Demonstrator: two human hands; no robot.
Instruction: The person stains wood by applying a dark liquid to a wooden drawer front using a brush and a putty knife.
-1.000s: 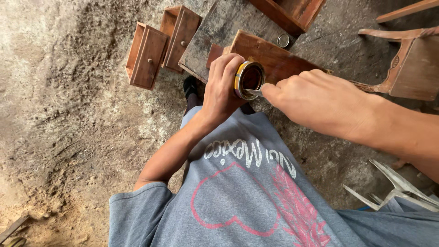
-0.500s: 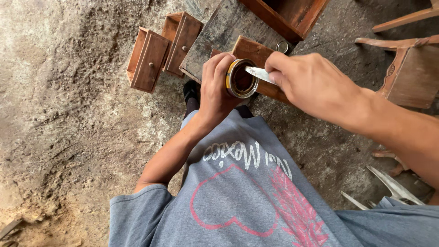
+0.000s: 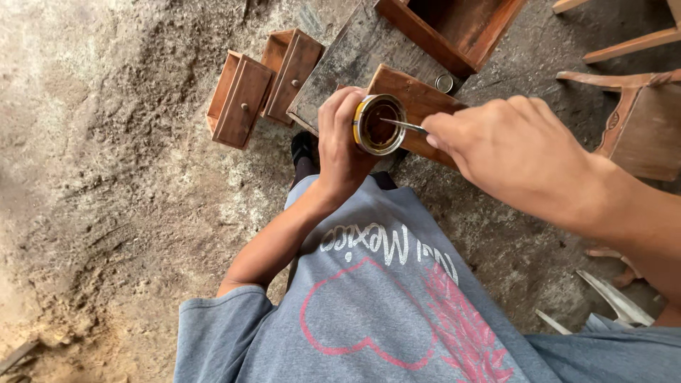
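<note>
My left hand (image 3: 340,142) grips a small round tin can (image 3: 378,125) with a yellow side and a dark brown liquid inside, held up in front of me. My right hand (image 3: 511,145) pinches a thin metal tool (image 3: 404,125) whose tip dips into the can's open top. Below the can, on the ground, lies a reddish-brown wooden board (image 3: 415,106). My grey shirt fills the lower part of the view.
Two small wooden drawers with knobs (image 3: 245,99) (image 3: 294,71) lie on the dusty ground at upper left. A grey plank (image 3: 355,57) and an open wooden box (image 3: 461,28) sit at top. A wooden chair frame (image 3: 638,120) stands at right.
The can stays in my left hand. My right hand has drawn back to the right, and the thin metal tool now shows with its tip inside the can.
</note>
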